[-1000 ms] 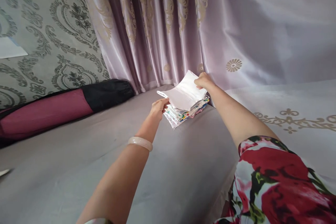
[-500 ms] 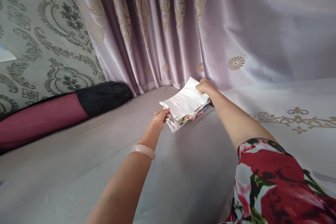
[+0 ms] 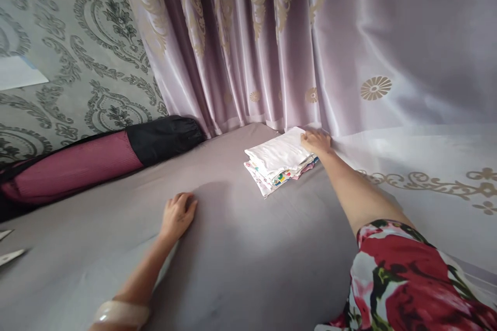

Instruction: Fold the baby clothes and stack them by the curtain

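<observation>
A folded white cloth [image 3: 277,152] lies on top of a small stack of folded printed cloths [image 3: 261,180]. The stack rests on the grey sheet near the curtain. At its right back corner is my right hand [image 3: 316,142], fingers bent over the edge of the white cloth; the fingertips are partly hidden. My left hand [image 3: 179,213] is to the left of the stack and apart from it, low over the sheet. Its fingers are loosely bent, the thumb stands off from them, and nothing is held.
A grey sheet [image 3: 233,248] covers the surface. Along the patterned wall lies a long pink and black bag [image 3: 104,158]. A lilac curtain [image 3: 267,62] hangs behind the stack and spreads along the right side. Pale flat pieces [image 3: 11,257] show at the left edge.
My left hand has let go of the white cloth's near corner and moved left, away from the stack. The white cloth now lies flatter, my right hand still at its far corner.
</observation>
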Demonstrator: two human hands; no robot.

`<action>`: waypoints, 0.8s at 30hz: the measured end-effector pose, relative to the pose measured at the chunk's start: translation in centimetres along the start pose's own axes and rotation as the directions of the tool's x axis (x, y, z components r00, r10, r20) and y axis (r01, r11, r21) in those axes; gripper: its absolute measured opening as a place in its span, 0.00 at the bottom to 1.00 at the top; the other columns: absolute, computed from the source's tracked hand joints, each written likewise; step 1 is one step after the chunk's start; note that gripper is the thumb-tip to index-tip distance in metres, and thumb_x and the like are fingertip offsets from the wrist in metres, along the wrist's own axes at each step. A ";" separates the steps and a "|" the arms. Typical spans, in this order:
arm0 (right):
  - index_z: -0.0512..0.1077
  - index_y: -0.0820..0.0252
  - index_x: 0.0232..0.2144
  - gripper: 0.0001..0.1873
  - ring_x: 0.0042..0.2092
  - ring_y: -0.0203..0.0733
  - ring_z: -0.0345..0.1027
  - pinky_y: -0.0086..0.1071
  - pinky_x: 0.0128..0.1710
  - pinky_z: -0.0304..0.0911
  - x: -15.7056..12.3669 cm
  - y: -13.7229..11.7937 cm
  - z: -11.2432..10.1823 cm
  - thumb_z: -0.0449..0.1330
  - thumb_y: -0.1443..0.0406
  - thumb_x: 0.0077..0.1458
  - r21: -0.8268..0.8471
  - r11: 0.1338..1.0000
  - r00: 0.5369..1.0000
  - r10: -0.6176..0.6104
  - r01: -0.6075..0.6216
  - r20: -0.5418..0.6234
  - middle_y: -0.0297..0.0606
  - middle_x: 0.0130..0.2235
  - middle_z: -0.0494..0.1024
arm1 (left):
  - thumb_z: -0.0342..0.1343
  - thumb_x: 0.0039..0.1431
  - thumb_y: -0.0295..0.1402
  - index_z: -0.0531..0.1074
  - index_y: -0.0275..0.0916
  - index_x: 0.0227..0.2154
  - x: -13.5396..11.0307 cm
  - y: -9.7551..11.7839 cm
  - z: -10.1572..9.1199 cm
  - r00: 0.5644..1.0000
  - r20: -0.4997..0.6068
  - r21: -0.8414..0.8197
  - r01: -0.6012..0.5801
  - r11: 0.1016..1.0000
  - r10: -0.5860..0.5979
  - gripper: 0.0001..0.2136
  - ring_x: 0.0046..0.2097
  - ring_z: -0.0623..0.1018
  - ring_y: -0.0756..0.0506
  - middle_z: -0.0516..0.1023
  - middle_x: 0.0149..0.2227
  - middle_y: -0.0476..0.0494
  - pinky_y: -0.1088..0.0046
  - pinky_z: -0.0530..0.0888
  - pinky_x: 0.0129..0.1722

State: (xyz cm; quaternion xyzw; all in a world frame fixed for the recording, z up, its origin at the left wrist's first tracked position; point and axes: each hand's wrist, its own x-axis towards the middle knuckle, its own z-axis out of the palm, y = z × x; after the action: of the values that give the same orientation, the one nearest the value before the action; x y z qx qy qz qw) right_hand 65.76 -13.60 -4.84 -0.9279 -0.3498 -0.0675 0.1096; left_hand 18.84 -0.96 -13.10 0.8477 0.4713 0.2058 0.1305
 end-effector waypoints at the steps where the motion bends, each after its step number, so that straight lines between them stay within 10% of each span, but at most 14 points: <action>1: 0.68 0.62 0.55 0.26 0.62 0.55 0.56 0.53 0.58 0.51 -0.2 0.2 0.5 0.39 0.58 0.66 0.029 0.999 0.999 0.027 -0.028 0.038 0.51 0.59 0.68 | 0.45 0.58 0.44 0.73 0.40 0.45 -1.0 -1.9 -0.7 1.000 -0.009 0.071 -0.021 0.997 0.022 0.20 0.53 0.73 0.35 0.75 0.50 0.35 0.58 0.66 0.56; 7: 0.65 0.61 0.58 0.29 0.62 0.56 0.56 0.53 0.58 0.51 -0.3 0.9 0.9 0.36 0.55 0.66 0.065 0.995 0.990 0.067 -0.076 0.127 0.50 0.61 0.66 | 0.33 0.62 0.48 0.66 0.42 0.57 -6.2 -8.8 -4.0 0.993 0.044 0.249 0.099 0.964 -0.113 0.29 0.60 0.68 0.35 0.68 0.60 0.38 0.55 0.65 0.58; 24: 0.56 0.56 0.64 0.33 0.69 0.58 0.33 0.62 0.63 0.32 -7.3 -9.5 1.2 0.34 0.49 0.64 0.064 0.983 0.971 -0.178 0.169 0.160 0.44 0.69 0.47 | 0.33 0.66 0.42 0.64 0.31 0.58 -7.2 -6.8 -4.8 0.986 -0.002 0.350 0.158 0.923 -0.168 0.28 0.62 0.66 0.36 0.65 0.61 0.32 0.56 0.63 0.60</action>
State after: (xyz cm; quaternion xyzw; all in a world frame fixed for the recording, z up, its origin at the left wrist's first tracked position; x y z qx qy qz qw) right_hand 54.06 -11.02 -5.95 -0.8932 -0.4390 0.0092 0.0970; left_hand 8.12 -3.48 -13.30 0.8180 0.5673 0.0953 0.0016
